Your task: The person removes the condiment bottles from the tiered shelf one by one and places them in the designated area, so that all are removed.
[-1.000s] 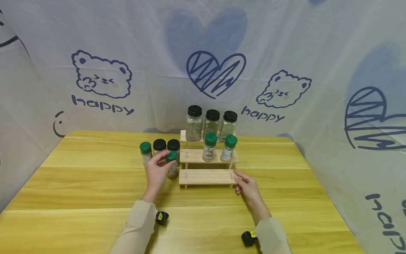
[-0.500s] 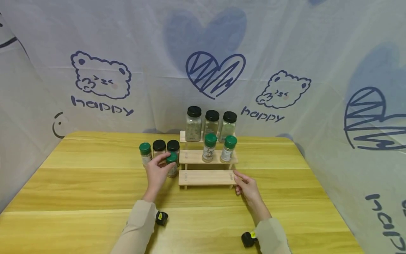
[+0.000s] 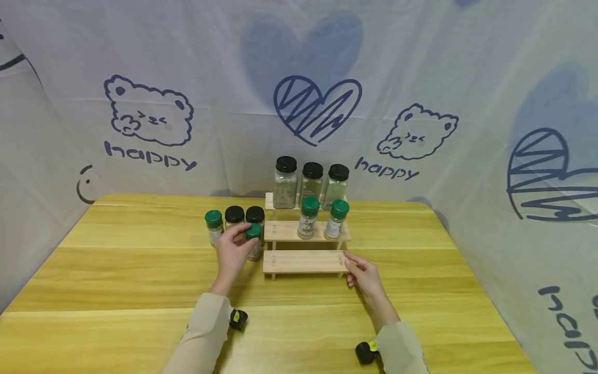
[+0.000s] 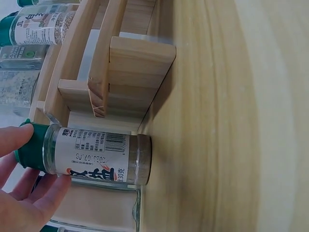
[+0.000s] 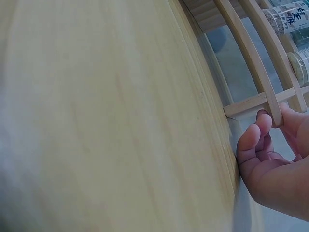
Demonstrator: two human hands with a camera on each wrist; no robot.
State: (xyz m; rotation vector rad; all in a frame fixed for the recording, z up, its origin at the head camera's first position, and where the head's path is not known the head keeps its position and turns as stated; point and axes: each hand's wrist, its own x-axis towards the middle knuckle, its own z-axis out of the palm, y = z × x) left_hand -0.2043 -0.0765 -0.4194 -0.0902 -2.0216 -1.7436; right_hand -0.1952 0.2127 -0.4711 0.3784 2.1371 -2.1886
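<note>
A green-capped jar (image 4: 91,154) is standing on the table (image 3: 121,280), just left of the wooden rack (image 3: 286,231). The left hand (image 3: 231,255) is grasping its cap (image 4: 36,151) between thumb and fingers. The right hand (image 3: 366,277) is pinching the right end of the lowest shelf (image 3: 303,261). Two black-capped jars (image 3: 255,215) are standing behind; five other jars (image 3: 285,189) are occupying the upper shelves (image 3: 269,200).

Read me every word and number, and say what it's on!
"happy": on the cloth, under the left bear.
"happy": same cloth, under the right bear.
"hap": cloth's lower right, sideways, cut off.
"30克": held jar, in the left grip.
"白芝麻", probably: a shelf jar.
The held jar's date and all other labels: too blurred or small to read surely.
</note>
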